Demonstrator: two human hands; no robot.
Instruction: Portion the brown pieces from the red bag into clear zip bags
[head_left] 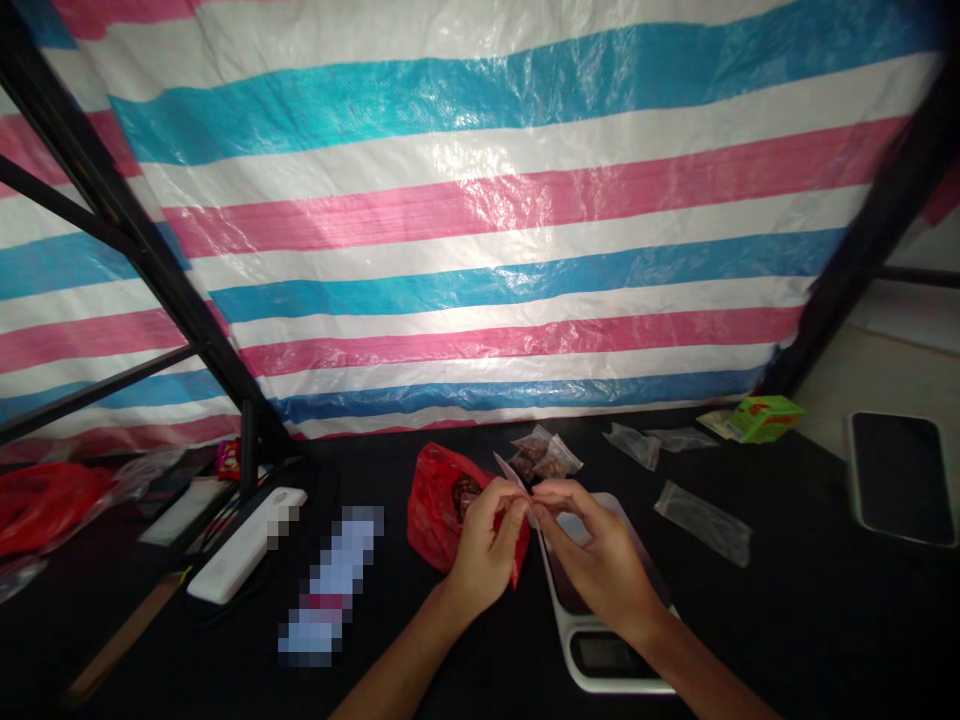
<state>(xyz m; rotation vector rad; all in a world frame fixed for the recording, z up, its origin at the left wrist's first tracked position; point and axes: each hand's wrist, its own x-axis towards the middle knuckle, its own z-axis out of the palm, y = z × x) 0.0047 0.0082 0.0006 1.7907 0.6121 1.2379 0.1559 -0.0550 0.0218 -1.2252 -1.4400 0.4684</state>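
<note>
Together, at lower centre of the frame, the left hand (491,540) and right hand (600,565) pinch a small plastic bag (512,472), fingertips closed on it, beside a red bag (433,515).

We find the bare left forearm (405,650) and right forearm (697,655) entering from the lower edge and converging inward. The left hand (489,545) and right hand (596,560) are drawn close together at the fingertips; we cannot confirm contact between them. On each we note a bent index finger and thumb closed in a pinch.
</note>
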